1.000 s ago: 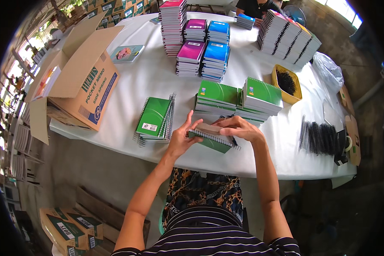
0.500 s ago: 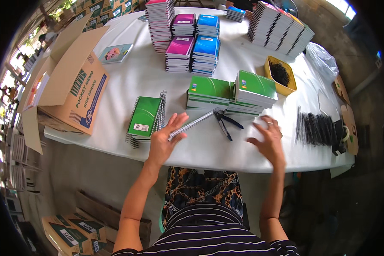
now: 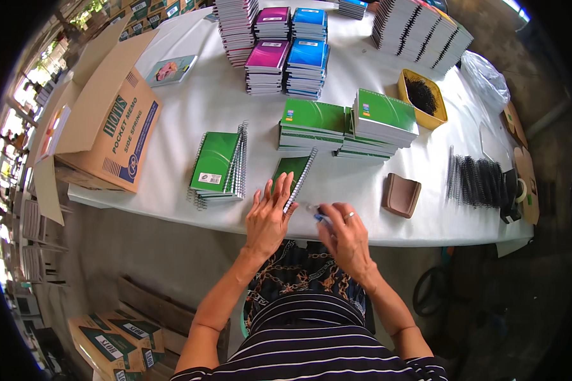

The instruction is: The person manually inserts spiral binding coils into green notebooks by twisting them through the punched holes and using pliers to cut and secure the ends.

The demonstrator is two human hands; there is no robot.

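A small green spiral notebook (image 3: 288, 166) lies on the white-covered table, its wire coil on the right side. Flat over its lower part rests my left hand (image 3: 270, 213), fingers stretched out and thumb beside the coil. Just right of it, my right hand (image 3: 344, 238) is closed around dark-blue-handled pliers (image 3: 322, 218), blurred and partly covered by the fingers; their tip is near the coil's lower end. To the left sits a short stack of green spiral notebooks (image 3: 217, 162). Beyond my hands are two groups of stacked green notebooks (image 3: 382, 109).
A brown block (image 3: 401, 195) lies right of my hands, near several black coils (image 3: 475, 180) and a yellow tub (image 3: 443, 115). Purple (image 3: 267, 55) and blue (image 3: 307, 54) notebook stacks stand farther back. An open cardboard box (image 3: 117, 143) is at left.
My left hand has moved right and now lies on the notebook, which has turned and come nearer. My right hand has come left and picked up the pliers; the brown block is now uncovered.
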